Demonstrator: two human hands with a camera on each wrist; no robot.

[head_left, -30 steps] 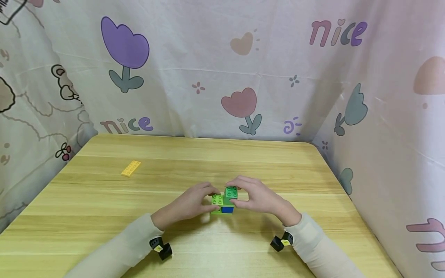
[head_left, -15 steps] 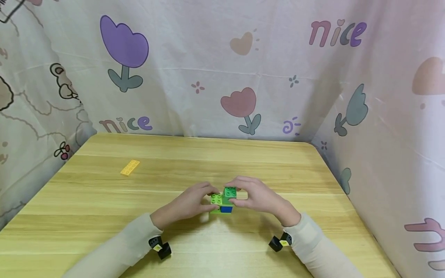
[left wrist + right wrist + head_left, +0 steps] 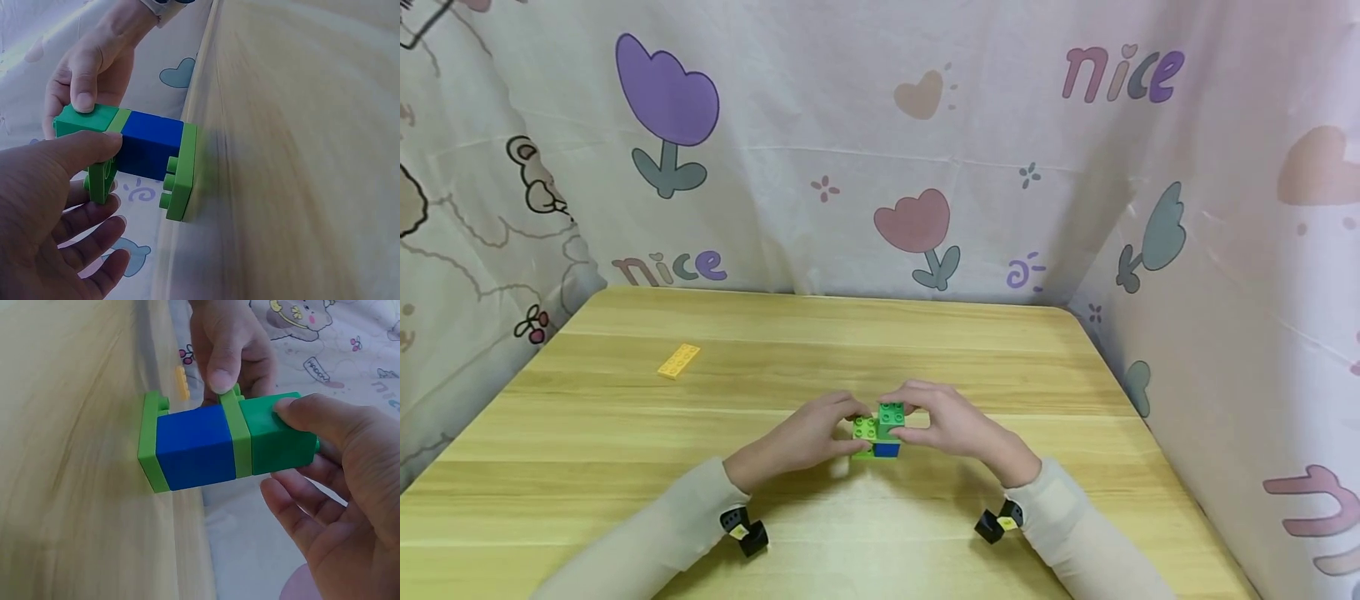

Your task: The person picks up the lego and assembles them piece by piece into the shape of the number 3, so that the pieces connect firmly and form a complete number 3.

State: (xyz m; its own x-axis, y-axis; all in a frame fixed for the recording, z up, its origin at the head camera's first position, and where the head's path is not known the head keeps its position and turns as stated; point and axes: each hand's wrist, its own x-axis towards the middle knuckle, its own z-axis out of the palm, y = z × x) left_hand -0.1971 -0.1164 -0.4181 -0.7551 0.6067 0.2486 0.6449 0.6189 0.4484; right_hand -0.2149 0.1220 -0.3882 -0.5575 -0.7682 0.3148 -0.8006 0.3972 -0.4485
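A small stack of toy building bricks stands at the middle of the table between both hands. At its bottom is a lime green plate point(image 3: 182, 178), with a blue brick point(image 3: 195, 450) on one end of it. A second lime plate point(image 3: 864, 429) lies across the blue brick and juts out to the left. On that plate's right end sits a green brick point(image 3: 891, 416). My left hand point(image 3: 805, 433) pinches the jutting end of the upper plate, thumb on the near side. With thumb and fingers, my right hand point(image 3: 946, 423) grips the green brick from the right.
A flat yellow plate brick point(image 3: 679, 361) lies at the back left of the wooden table point(image 3: 820, 342). Printed cloth point(image 3: 790, 117) hangs behind the table and along its sides.
The head view drifts slightly. My right hand and the green brick shift a tiny bit left toward my left hand; both hands keep their grip.
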